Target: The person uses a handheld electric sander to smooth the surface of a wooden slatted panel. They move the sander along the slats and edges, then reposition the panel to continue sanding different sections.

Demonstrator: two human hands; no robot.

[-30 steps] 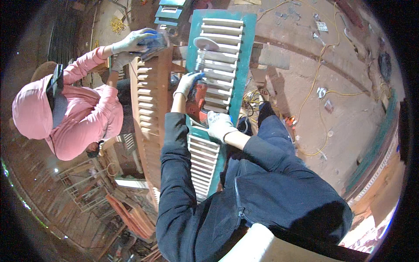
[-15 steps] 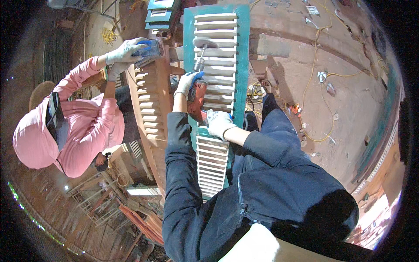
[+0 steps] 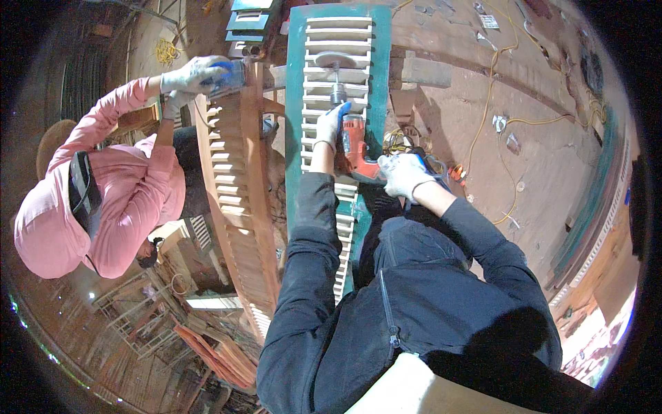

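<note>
A red power drill (image 3: 356, 146) is held between my gloved hands, its chuck pointing away from me. My left hand (image 3: 329, 127) is closed around its front, near the chuck. At the rear, my right hand (image 3: 405, 174) wraps the drill's grip, out past the right edge of the green panel. The round sanding disc (image 3: 334, 59) on the drill's shaft lies over the pale slats near the far end of a louvered shutter (image 3: 296, 117) with a green frame. Whether the disc touches the slats I cannot tell.
To the left, a co-worker in pink (image 3: 127, 186) holds a blue sander (image 3: 231, 74) on a brown louvered shutter (image 3: 265, 179). Small green panels (image 3: 248, 24) stand at the far end. A yellow cord (image 3: 476, 138) and scraps lie on the floor at right.
The drill has swung to the right and now points more straight ahead. My right hand has moved right, off the shutter; my left hand has shifted right and slightly away from me.
</note>
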